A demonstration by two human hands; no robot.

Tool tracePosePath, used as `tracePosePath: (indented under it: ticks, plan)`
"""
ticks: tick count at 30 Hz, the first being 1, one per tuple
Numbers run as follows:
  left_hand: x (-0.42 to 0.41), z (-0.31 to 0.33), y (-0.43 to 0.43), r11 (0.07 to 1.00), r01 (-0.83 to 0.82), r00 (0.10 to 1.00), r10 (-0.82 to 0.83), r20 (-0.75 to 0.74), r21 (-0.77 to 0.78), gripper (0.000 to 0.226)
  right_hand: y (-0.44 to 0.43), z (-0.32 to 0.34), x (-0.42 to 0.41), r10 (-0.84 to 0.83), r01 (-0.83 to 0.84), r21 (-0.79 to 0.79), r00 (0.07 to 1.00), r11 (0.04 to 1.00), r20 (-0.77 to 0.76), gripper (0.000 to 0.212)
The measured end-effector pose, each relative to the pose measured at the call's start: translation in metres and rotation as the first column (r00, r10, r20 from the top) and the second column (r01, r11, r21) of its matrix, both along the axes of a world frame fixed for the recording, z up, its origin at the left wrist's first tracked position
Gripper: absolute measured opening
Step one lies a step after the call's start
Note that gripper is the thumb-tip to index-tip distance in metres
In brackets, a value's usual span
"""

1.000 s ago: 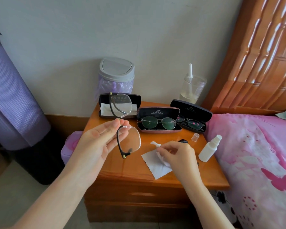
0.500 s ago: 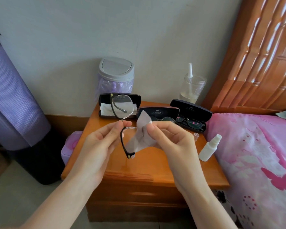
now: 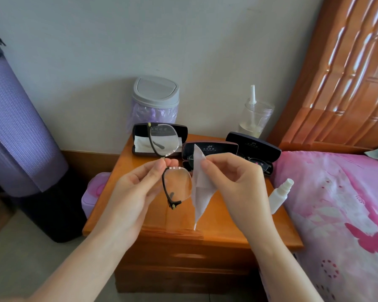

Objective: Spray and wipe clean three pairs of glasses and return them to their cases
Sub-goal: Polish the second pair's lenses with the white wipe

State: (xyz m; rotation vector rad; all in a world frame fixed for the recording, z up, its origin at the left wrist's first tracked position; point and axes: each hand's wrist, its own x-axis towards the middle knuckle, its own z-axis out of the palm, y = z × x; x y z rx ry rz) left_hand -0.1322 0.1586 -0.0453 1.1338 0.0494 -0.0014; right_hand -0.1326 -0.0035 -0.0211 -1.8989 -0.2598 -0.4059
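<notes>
Above the middle of the wooden nightstand [image 3: 227, 232] the left hand [image 3: 135, 192] pinches a pair of black-rimmed glasses [image 3: 170, 168] at the bridge, lenses stacked one above the other, fingers closed on the frame. The right hand [image 3: 238, 184] grips a white wipe [image 3: 200, 188] between thumb and fingers, just beside the lower lens. Along the nightstand's back edge stand three open cases: an empty one [image 3: 140, 138] at the left corner, a middle case [image 3: 216, 149], and a right case [image 3: 255, 147] holding glasses. A white spray bottle [image 3: 279, 197] stands at the right edge
</notes>
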Motion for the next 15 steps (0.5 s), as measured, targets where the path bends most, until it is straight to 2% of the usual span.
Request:
tracePosePath:
  ticks: [3, 7, 11, 15]
  plan:
    - [0.000, -0.002, 0.000, 1.000, 0.017, 1.000, -0.017, -0.003, 0.019, 0.039, 0.007, 0.003, -0.002, 0.032, -0.032, 0.016, 0.999, 0.999, 0.035, 0.013]
    - [0.001, -0.002, 0.003, 0.998, 0.037, 0.999, -0.038, -0.008, -0.041, 0.036, 0.014, 0.001, -0.008, 0.132, -0.132, -0.003, 0.989, 0.991, 0.061, 0.013]
    - [0.001, 0.000, 0.003, 0.997, 0.015, 1.000, -0.017, -0.023, -0.079, 0.020, 0.018, -0.011, -0.018, 0.159, -0.156, -0.040, 0.984, 0.987, 0.084, 0.014]
    - [0.001, 0.000, 0.002, 0.999, 0.000, 1.000, -0.001, -0.022, -0.051, 0.028, 0.019, -0.017, -0.019, 0.178, -0.174, -0.049, 0.980, 0.984, 0.086, 0.019]
